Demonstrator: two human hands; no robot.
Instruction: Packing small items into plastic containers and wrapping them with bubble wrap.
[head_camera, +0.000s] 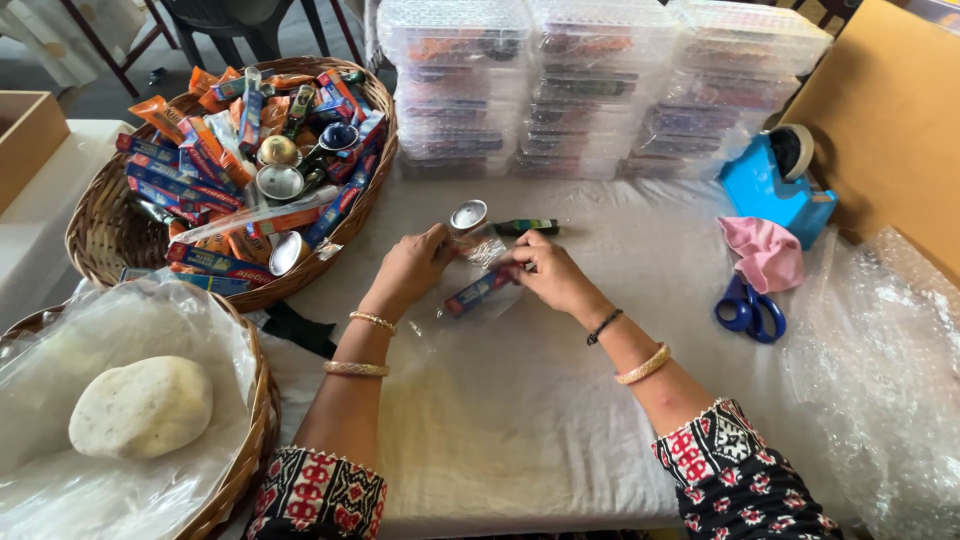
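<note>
White cloth covers the desk (520, 400). Both hands meet over its middle: the left hand (415, 268) pinches a clear plastic pouch (487, 262) open, while the right hand (548, 272) grips a small blue-and-red tube (478, 291) angled into it, beside the wicker basket (100, 235).

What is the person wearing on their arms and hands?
Both hands are bare, with no gloves. The left hand has two thin gold bangles on its wrist and forearm. The right hand has a thin black band at the wrist and a thicker gold bangle further up. The sleeves are black with a red and white pattern.
</note>
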